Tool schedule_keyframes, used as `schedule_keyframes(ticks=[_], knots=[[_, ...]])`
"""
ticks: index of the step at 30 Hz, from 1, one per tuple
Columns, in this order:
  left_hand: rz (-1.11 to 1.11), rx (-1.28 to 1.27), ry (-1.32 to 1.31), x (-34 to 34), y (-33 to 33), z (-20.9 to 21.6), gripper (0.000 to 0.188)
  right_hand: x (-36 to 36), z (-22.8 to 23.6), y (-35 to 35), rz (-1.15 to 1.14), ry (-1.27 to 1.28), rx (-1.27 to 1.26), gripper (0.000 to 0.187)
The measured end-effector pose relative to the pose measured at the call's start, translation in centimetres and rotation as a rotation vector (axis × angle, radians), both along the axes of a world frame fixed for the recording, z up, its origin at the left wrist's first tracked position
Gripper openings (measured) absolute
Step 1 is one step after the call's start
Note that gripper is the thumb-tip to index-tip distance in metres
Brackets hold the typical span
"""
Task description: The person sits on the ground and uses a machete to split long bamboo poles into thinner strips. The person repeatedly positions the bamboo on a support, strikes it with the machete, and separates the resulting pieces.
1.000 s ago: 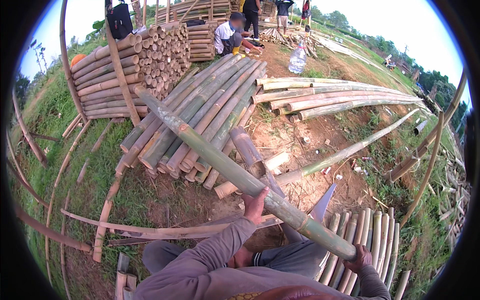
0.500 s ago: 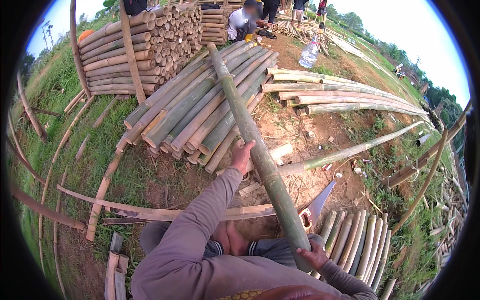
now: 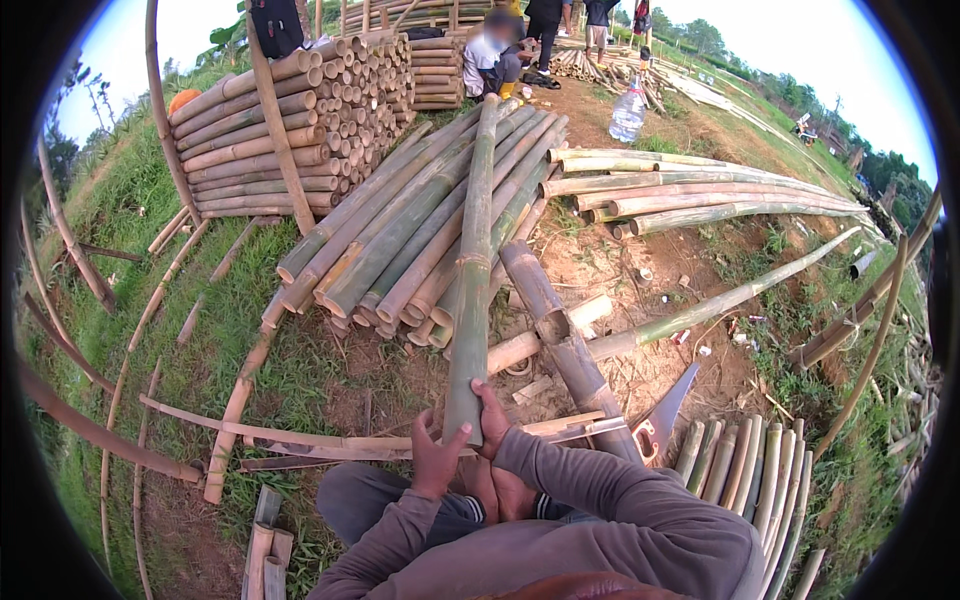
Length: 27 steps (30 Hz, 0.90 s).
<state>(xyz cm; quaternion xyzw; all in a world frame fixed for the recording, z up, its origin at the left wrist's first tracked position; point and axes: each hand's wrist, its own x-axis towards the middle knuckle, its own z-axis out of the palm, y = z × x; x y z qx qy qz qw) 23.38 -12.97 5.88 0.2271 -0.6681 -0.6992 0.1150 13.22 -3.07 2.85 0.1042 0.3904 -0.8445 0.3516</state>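
A long green bamboo pole [image 3: 475, 230] points away from me, its far part over the big bamboo pile and its near end between my hands. My right hand [image 3: 492, 420] grips the pole near that end, thumb along its side; the other fingers are partly hidden. Just left of the end, my left hand [image 3: 436, 458] has its fingers apart, the thumb close to or touching the pole. To the right lies a notched bamboo trough [image 3: 575, 365] on a crosswise bamboo piece [image 3: 520, 347]. A handsaw [image 3: 665, 415] with an orange-edged handle rests beyond the trough's near end.
Cut bamboo lengths [image 3: 745, 470] lie at my right, shorter pieces [image 3: 262, 550] at lower left. A bamboo pile [image 3: 400, 220] spreads ahead, with a tall stack [image 3: 260, 140] behind it. A split bamboo strip [image 3: 290, 436] crosses before my legs. A water bottle [image 3: 628, 112] and a seated person [image 3: 490, 60] are farther off.
The pole has swung left off the trough, uncovering its notch. My left hand has let go and come back to the near end; my right hand has moved left with the pole.
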Motion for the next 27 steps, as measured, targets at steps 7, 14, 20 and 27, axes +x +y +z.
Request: schedule_keyframes(ticks=[7, 14, 20, 27], knots=[[0.167, 0.001, 0.067, -0.6, -4.0, -1.2, 0.065, -2.8, 1.1, -8.1, 0.054, 0.048, 0.049, 0.061], [0.181, -0.357, 0.003, -2.8, -10.3, -2.6, 0.064, -4.3, 1.0, -2.9, 0.36, 0.658, 0.529, 0.076], [0.197, -0.516, 0.148, -10.2, -16.3, -1.2, 0.067, -2.8, -11.0, 12.1, 0.371, 0.747, 0.987, 0.074], [0.258, -0.867, 0.086, -17.2, -23.3, 0.4, 0.075, 5.2, -8.3, 27.5, 0.363, 0.74, 1.67, 0.068]])
